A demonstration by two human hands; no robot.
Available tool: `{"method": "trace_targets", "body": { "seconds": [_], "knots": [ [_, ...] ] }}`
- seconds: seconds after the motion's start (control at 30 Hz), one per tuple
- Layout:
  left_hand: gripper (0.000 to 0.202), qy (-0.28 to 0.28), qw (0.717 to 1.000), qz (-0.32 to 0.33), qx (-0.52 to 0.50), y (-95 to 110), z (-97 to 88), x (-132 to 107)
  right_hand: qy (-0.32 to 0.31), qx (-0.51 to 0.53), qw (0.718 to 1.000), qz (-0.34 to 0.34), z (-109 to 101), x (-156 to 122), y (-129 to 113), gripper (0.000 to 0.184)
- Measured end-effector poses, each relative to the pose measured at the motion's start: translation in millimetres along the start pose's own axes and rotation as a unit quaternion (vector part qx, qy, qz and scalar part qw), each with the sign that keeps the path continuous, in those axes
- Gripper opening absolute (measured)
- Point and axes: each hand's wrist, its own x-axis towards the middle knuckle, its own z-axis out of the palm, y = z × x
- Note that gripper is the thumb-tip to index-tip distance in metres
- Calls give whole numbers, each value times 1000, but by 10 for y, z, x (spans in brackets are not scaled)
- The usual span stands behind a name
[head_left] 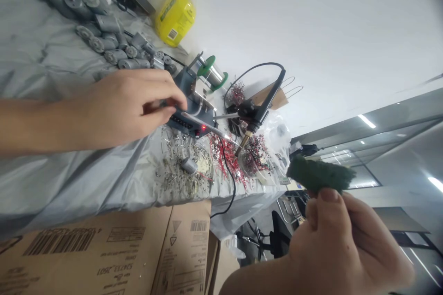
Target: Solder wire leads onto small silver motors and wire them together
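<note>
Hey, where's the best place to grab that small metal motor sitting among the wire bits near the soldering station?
Pinch the small metal motor across its round barrel, coming from the side away from the soldering iron. It appears to lie on its side, so the barrel offers the easiest grip, and that approach keeps your fingers clear of the iron's tip. Lift straight up, since loose wire bits surround it.

A creased grey sheet over a table [69, 170] (seen steeply tilted)

From the frame's middle, metal motors [100, 41] lay heaped at ten o'clock, a yellow bottle [175, 16] at eleven, a soldering station [190, 120] at nine, loose wired components [183, 170] at eight.
</note>
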Motion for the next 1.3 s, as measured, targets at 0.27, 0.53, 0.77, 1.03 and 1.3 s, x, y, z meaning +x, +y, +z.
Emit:
{"method": "trace_targets", "body": {
  "seconds": [0.27,0.53,0.77,1.03,1.3],
  "knots": [
    [36,-55,998,9,8,-30,-88,22,-198,-33,979,-43,103,120,-104,32],
    [40,-29,999,8,31,-37,-71,19,-297,-49,941,-158,347,320,-99,35],
    [43,-45,998,2,38,-60,-88,22,-326,-41,932,-155,352,335,-126,42],
    [37,-67,998,-1,20,-57,-104,23,-296,-40,943,-147,360,302,-160,45],
    [35,19,999,39,1,-77,14,15,-345,-30,925,-158,346,342,-150,44]
  ]
}}
